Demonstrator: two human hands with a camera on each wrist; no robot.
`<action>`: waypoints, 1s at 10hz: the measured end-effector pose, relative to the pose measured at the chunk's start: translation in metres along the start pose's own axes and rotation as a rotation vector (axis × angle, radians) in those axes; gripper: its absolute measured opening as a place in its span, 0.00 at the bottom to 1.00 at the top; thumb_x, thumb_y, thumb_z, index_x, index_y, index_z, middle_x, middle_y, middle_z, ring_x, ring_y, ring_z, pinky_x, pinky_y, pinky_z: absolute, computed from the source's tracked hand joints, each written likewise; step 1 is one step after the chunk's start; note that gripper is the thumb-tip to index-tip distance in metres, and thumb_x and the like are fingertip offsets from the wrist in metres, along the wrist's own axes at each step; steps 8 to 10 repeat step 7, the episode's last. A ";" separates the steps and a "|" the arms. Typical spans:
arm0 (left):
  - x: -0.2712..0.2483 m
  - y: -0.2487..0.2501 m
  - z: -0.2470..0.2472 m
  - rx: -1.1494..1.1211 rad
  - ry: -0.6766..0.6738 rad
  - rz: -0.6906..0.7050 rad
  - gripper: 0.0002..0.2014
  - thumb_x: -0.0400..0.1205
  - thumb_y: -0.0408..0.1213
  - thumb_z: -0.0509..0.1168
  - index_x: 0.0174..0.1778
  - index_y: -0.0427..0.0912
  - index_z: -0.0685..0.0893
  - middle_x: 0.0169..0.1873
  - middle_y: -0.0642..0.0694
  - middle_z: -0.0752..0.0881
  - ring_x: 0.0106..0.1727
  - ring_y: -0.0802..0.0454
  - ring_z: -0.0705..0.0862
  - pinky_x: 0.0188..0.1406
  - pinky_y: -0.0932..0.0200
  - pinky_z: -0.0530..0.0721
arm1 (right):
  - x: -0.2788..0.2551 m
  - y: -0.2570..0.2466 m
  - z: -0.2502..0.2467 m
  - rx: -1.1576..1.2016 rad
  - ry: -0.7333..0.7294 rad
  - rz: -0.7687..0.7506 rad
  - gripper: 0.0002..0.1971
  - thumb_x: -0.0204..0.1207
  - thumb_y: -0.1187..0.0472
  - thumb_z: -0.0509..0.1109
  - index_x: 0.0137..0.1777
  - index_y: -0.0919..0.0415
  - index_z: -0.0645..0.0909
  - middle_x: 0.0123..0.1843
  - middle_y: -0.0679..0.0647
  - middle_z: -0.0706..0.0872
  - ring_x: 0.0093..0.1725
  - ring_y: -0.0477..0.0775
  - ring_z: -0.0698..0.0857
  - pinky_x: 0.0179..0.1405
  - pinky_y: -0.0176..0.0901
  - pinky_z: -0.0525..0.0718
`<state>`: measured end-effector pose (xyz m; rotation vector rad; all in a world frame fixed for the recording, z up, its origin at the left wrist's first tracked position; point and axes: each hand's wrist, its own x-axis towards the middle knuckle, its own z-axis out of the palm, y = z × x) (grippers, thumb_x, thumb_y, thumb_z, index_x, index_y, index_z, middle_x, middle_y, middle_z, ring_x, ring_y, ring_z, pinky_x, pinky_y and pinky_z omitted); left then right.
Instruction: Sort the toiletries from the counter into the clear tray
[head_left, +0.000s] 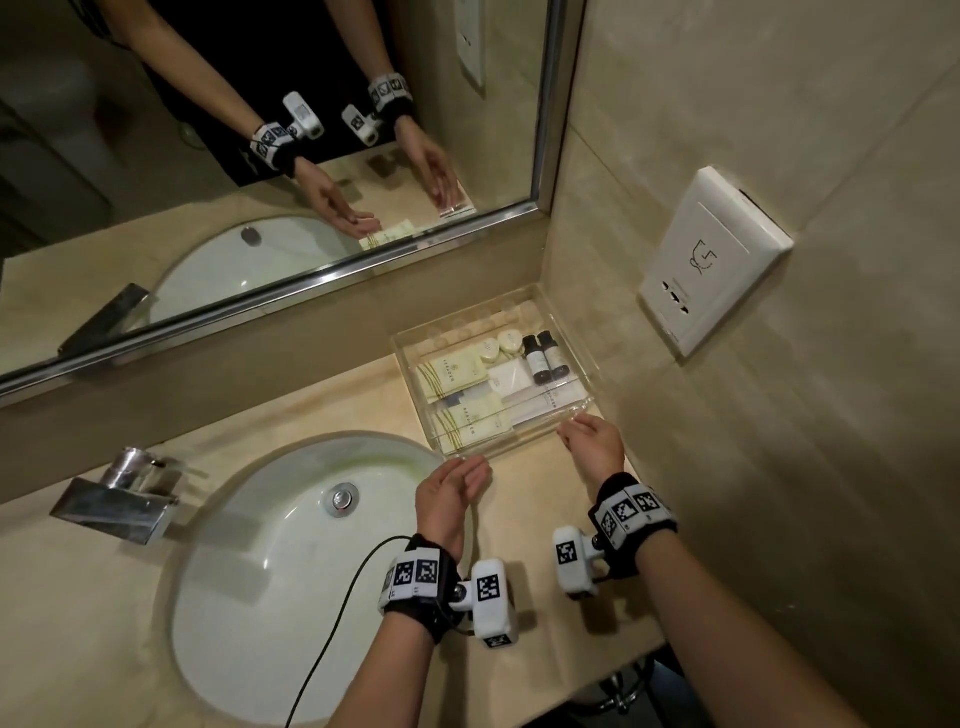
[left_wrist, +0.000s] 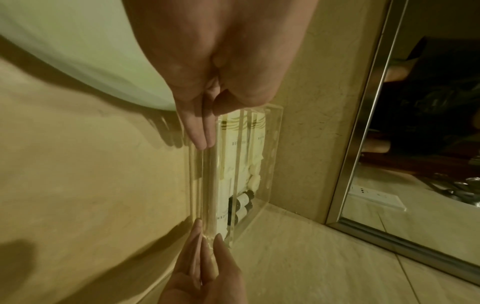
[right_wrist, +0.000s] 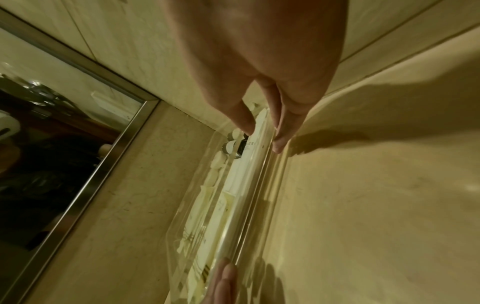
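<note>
The clear tray (head_left: 519, 435) sits on the counter in the corner by the mirror and the right wall. Inside lie two dark bottles (head_left: 545, 358), round soaps (head_left: 501, 345), cream packets (head_left: 452, 376) and white packets (head_left: 540, 402). My left hand (head_left: 470, 475) is at the tray's near left corner, my right hand (head_left: 579, 431) at its near right corner. In the left wrist view the left hand (left_wrist: 207, 127) lays straight fingers (left_wrist: 200, 135) along the tray's near wall (left_wrist: 200, 185). The right hand (right_wrist: 262, 131) has straight fingers (right_wrist: 280, 139) outside that wall and the thumb over the rim. Neither hand holds a toiletry.
The oval sink (head_left: 291, 561) with its chrome faucet (head_left: 124, 499) lies left of the hands. A black cable (head_left: 343, 613) crosses the basin. A white wall socket (head_left: 711, 260) sits on the right wall. Bare counter (head_left: 535, 519) lies in front of the tray.
</note>
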<state>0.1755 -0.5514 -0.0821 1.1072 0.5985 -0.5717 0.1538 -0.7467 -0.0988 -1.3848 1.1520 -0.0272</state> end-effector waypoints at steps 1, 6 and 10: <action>0.007 0.009 0.004 -0.011 0.000 0.005 0.17 0.82 0.16 0.54 0.67 0.25 0.71 0.60 0.26 0.83 0.64 0.33 0.83 0.71 0.40 0.77 | 0.006 -0.010 0.006 -0.019 -0.025 0.008 0.11 0.71 0.60 0.69 0.35 0.46 0.71 0.32 0.40 0.75 0.35 0.44 0.72 0.45 0.41 0.72; 0.011 0.036 -0.008 0.257 0.010 0.033 0.14 0.85 0.31 0.60 0.64 0.25 0.75 0.42 0.36 0.86 0.38 0.43 0.85 0.32 0.61 0.89 | 0.009 -0.030 0.006 -0.178 -0.074 -0.098 0.08 0.75 0.63 0.71 0.53 0.54 0.84 0.50 0.51 0.88 0.48 0.51 0.87 0.55 0.47 0.87; 0.007 0.056 -0.013 0.389 0.041 0.087 0.13 0.85 0.31 0.61 0.61 0.25 0.76 0.37 0.40 0.86 0.34 0.49 0.84 0.33 0.61 0.84 | -0.010 -0.046 0.008 -0.225 -0.100 -0.244 0.07 0.75 0.62 0.74 0.52 0.58 0.85 0.49 0.52 0.89 0.51 0.54 0.88 0.55 0.46 0.87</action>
